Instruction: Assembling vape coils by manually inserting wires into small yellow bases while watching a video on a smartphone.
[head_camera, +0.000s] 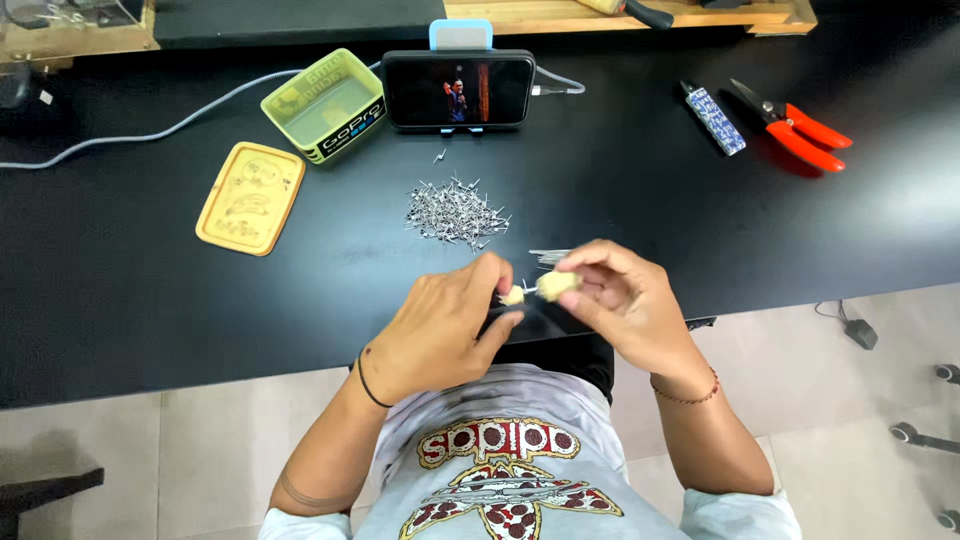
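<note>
My left hand (440, 325) and my right hand (620, 295) meet over the near edge of a black table (120, 290). Each pinches a small pale yellow lump: the left one (513, 296) at my left fingertips, the right one (556, 284) between my right thumb and fingers. A thin metal pin seems to run between the two lumps. A heap of several small metal pins (455, 213) lies just beyond my hands. A few straight pins (548, 257) lie right behind my right hand.
Farther back stand a phone (458, 89) on a blue stand with its cable, a green tin (325, 105) and its yellow lid (250, 197). Red-handled cutters (800, 128) and a small patterned tool (715, 118) lie at the back right. Chair wheels show on the floor at right.
</note>
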